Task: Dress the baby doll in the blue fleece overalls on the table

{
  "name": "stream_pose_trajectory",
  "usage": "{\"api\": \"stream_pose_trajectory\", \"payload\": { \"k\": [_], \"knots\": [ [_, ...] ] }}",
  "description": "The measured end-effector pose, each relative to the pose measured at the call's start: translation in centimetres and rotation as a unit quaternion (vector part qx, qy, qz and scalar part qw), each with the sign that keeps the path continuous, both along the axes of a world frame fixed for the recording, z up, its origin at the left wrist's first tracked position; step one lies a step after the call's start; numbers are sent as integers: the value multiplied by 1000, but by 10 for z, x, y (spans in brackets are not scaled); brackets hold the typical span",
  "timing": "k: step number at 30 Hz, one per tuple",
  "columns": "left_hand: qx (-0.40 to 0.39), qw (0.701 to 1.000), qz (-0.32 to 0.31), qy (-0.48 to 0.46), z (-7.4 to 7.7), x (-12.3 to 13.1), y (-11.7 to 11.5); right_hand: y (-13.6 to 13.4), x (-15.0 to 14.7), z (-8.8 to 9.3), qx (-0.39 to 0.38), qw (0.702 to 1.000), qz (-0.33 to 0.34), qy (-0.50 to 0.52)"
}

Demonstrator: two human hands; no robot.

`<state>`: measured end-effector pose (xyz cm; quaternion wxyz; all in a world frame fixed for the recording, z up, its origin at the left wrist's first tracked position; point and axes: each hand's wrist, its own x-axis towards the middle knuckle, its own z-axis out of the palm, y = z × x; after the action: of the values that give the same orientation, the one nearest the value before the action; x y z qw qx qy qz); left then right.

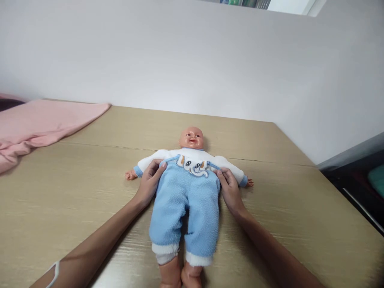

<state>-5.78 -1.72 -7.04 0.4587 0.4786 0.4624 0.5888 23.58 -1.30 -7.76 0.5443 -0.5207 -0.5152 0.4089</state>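
Observation:
A baby doll (192, 138) lies on its back on the wooden table, head away from me and bare feet towards me. It wears a white long-sleeved top with blue cuffs and fluffy blue doll pants (187, 192) with white leg hems. An elephant face with large eyes (193, 165) decorates the chest. My left hand (151, 178) is closed on the pants' upper edge at the left, thumb on top. On the other side, my right hand (230, 188) pinches the matching edge with thumb and fingers. The fingers under the fabric are partly hidden.
A pink cloth (54, 120) lies bunched over the table's left side. The light wooden table (270, 200) reaches a pale wall (180, 60) at the back. Dark items (354, 188) stand beyond the table's right edge.

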Motion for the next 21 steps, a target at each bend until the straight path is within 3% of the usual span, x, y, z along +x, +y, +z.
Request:
{"api": "stream_pose_trajectory", "payload": {
  "k": [6, 8, 11, 14, 17, 19, 21],
  "knots": [
    [-17, 995, 30, -92, -4, -1, 2, -17, 0, -1, 84, 992, -69, -67],
    [-10, 996, 29, -84, -1, 0, 1, -22, -3, 9, 139, 979, -83, -121],
    [19, 999, 24, -32, 4, 3, 0, -19, -16, 39, 210, 957, -53, -194],
    [47, 998, 34, -14, 7, 5, -1, 6, -41, 82, 246, 930, 43, -270],
    [65, 997, 51, 1, 5, 6, -4, 49, -78, 116, 253, 878, 214, -346],
    [73, 995, 69, 18, 3, 6, -7, 80, -105, 125, 229, 833, 342, -369],
    [78, 993, 88, 34, 1, 7, -10, 109, -130, 124, 205, 781, 423, -410]
  ]
}}
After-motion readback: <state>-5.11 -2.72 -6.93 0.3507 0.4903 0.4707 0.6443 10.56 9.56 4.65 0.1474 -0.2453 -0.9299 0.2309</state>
